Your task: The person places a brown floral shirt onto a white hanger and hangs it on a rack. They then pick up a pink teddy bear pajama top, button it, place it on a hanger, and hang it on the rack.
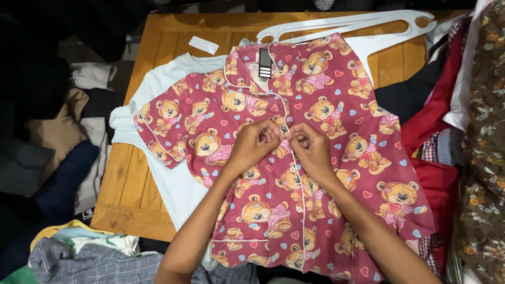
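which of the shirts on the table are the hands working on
The dark pink teddy-bear print shirt, pinched at its button placket by the left hand and right hand; the plain white shirt lies underneath.

Soft matt cloth in the teddy-bear shirt (326,173), dark red with a smooth printed face and thin white piping along collar and front edge. Plain pale blue cloth, matt and smooth, in the t-shirt (173,179) beneath at 9 o'clock. Planked wood in the counter (131,194), orange-brown with a dull sheen, scuffed near the front edge. Smooth white plastic in the hanger (357,23) at 12 o'clock. Glossy striped card in the tag (265,63) at the collar. Rougher woven checked cloth (89,263) at 7 o'clock; flowered matt cloth (486,158) at 3 o'clock.
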